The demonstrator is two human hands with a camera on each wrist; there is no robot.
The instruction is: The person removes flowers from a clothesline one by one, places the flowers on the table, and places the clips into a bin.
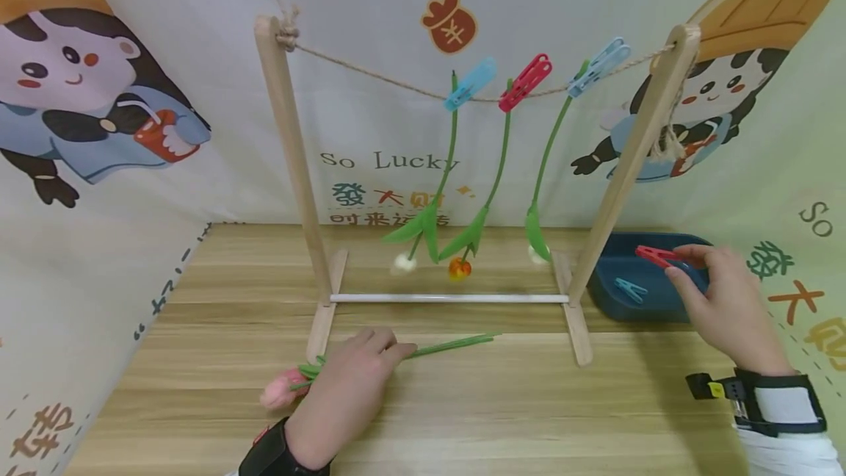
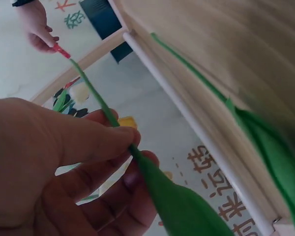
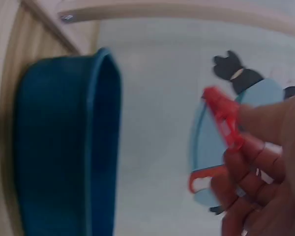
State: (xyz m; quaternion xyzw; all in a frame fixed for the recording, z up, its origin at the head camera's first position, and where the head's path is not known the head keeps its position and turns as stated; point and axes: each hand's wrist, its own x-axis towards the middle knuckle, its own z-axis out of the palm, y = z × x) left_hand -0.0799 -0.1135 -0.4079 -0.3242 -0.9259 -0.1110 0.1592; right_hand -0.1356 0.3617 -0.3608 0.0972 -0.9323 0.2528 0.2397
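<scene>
Fingers, head view: on our left hand (image 1: pixel 357 391), they close round a green stem (image 1: pixel 456 345), low by the table (image 1: pixel 198 358). On our right hand (image 1: pixel 734 307), thumb and finger pinch a red clip (image 1: pixel 654 255) near the blue tub (image 1: pixel 667 311).
Pink flower: its head (image 1: pixel 280 389) pokes out behind our left hand. We cannot tell which stem it sits on.
Rope: we see three flowers (image 1: pixel 460 268) hang upside down from the rope (image 1: pixel 370 73), each with its own clip. If we bump a wooden post (image 1: pixel 296 160), they could swing, and a loose one might fall.
Blue clip: one (image 1: pixel 631 290) lies in the tub. If we drop the red one, it may land there too.
Stem, left wrist view: our thumb and fingertips pinch it just by its leaf (image 2: pixel 187 209), and the thin end sticks out free. Too hard a squeeze might bend it; too soft, and it could turn.
Second stem: this one (image 2: pixel 191 69) runs beside ours, apart from it. Its leaf might catch on us and get dragged along.
Red clip, right wrist view: we hold it clear of the tub. It looks blurry, so we cannot tell if its mouth gapes. A crooked pinch could make it pop out.
</scene>
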